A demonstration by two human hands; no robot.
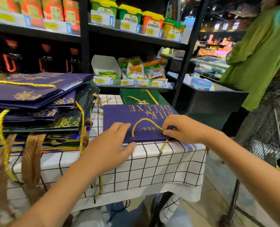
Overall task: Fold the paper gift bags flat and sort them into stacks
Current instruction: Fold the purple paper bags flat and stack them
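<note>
The purple bag looks light, stiff and creasable; press its panel. Left hand lies flat on it; right hand pinches the cord.

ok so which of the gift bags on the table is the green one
The flat green bag at the far edge of the table, behind the purple "MILK DELUXE" bag under both hands. Its gold stripe sets it apart; the pile on the left is mostly purple.

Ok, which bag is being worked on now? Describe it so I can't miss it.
On the checked tablecloth, look right of the tall mixed pile. The purple bag lies flat under both hands, nearer than the green bag, and alone reads MILK DELUXE in gold.
</note>
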